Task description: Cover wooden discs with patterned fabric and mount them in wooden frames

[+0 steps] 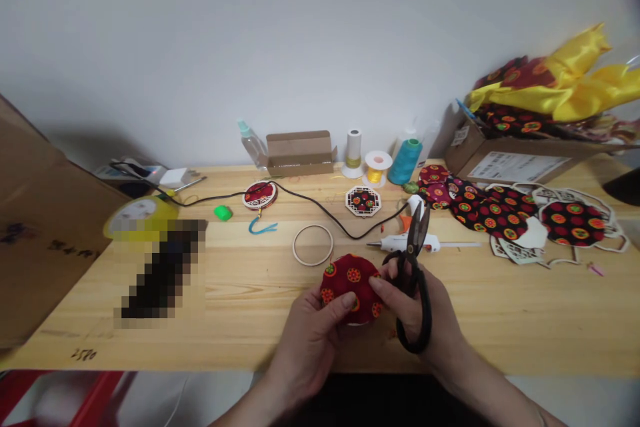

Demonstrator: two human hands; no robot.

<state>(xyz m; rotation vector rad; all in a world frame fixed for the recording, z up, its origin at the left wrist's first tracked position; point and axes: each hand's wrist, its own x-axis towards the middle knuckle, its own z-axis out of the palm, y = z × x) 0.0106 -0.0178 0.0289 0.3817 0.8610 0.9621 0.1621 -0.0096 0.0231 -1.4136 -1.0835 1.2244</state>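
A round piece of dark red fabric (350, 282) with orange-and-green flower dots sits in my left hand (306, 341), held between thumb and fingers just above the wooden table. My right hand (425, 303) grips black-handled tailor's scissors (415, 240) with the blades pointing up and away from me. The fingers of my right hand touch the right edge of the fabric. Something pale shows under the fabric's lower edge, too hidden to identify. A thin wooden embroidery hoop (294, 245) lies just beyond the fabric.
A white hot glue gun (410, 242) lies to the right beyond the scissors, near a black cable (320, 203). Wooden lattice frames (363, 201), thread spools (405, 161), and patterned fabric pieces (493, 210) spread across the table's far side. Cardboard boxes (510, 160) stand behind them.
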